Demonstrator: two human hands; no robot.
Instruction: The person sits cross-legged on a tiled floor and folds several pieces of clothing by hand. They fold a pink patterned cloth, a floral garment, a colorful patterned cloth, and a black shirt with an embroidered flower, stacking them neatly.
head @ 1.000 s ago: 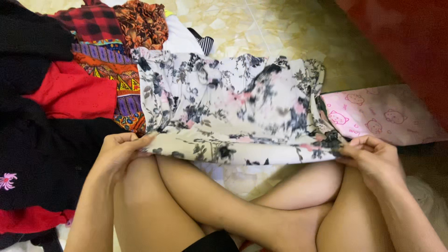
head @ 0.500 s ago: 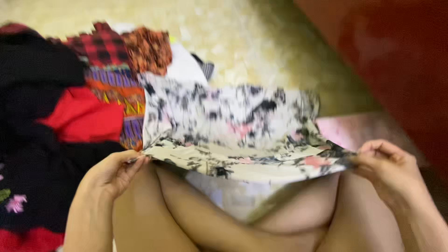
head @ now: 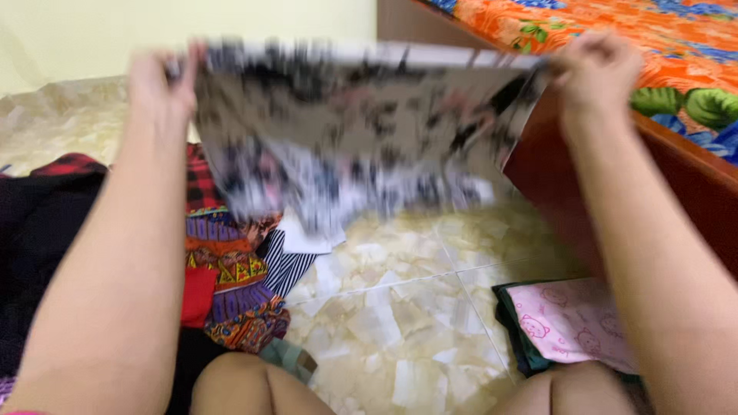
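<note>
Where the floral cloth [head: 361,131] hangs, blurred, it is held up in the air above the floor [head: 400,323], stretched between both hands. The left hand [head: 157,84] and right hand [head: 596,73] each have fingers closed on an upper corner. A pile of clothes [head: 223,269] lies left; a pink cloth [head: 573,323] lies beside the bed [head: 653,92].

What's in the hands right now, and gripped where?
A floral black-and-white garment, held up in the air. The left hand grips its upper left corner, the right hand its upper right corner; the rest hangs below, blurred.
</note>
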